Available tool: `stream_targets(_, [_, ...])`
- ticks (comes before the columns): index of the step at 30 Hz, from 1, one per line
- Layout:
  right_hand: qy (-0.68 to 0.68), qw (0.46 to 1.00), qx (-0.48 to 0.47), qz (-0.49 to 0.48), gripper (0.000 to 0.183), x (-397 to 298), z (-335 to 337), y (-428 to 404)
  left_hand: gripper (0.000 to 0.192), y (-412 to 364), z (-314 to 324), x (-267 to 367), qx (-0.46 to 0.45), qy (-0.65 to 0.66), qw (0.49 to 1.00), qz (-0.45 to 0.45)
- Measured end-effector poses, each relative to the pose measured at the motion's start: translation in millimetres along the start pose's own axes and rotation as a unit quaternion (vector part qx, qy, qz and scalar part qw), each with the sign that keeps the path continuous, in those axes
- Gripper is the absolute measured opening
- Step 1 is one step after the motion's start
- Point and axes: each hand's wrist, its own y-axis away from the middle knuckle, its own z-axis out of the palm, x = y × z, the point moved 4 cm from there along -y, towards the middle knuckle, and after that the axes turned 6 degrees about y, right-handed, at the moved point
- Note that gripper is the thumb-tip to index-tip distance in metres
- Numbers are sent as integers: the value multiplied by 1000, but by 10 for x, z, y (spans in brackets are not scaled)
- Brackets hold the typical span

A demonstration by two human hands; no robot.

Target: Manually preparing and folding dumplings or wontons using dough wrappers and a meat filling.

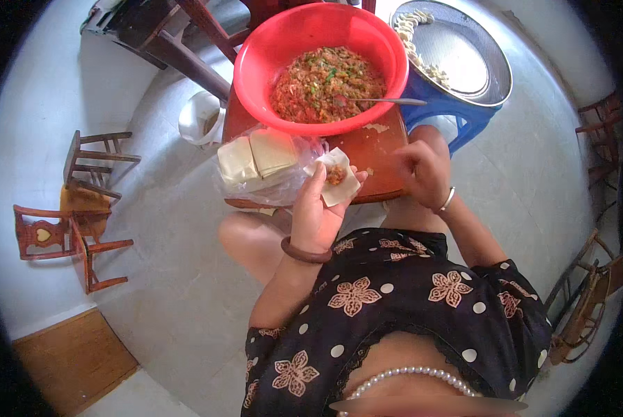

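Note:
On my left hand (319, 211) lies a square dough wrapper (343, 190), with a dab of filling (335, 175) at its middle; the thumb presses its edge. My right hand (425, 169) is to the right, slightly blurred, its fingers curled; whether it holds anything cannot be told. Beyond both hands stands a red plastic basin (249, 68) of chopped filling mixture (322, 86), a metal spoon (395, 100) resting in it with its handle over the rim. Stacked dough wrappers (273, 152) lie in a clear plastic bag (254, 192) left of my left hand.
The basin and bag rest on a wooden chair seat or small table (379, 177). A round metal sieve (503, 86) holding folded dumplings (410, 39) stands on a blue plastic stool (465, 122). A white bucket (190, 119) and wooden chairs (90, 245) are at the left.

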Motion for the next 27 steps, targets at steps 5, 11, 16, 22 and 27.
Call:
stream_targets(5, [101,972,-53,-206,29,-398,248,-53,35,-49,-46,-95,19,-15,1000,-20])
stream_targets(11, [116,958,-110,-237,28,-291,289,-73,34,12,2,-140,0,-85,996,27])
stream_targets(16, [26,980,-108,-166,24,-333,354,-101,34,141,52,-242,10,-182,981,71])
stream_targets(22, [-51,994,-91,-42,14,-383,371,-123,35,277,149,-294,-91,-315,940,98])
stream_targets(27, [-216,972,-47,81,20,-183,508,88,24,232,37,-251,-51,-418,896,140])
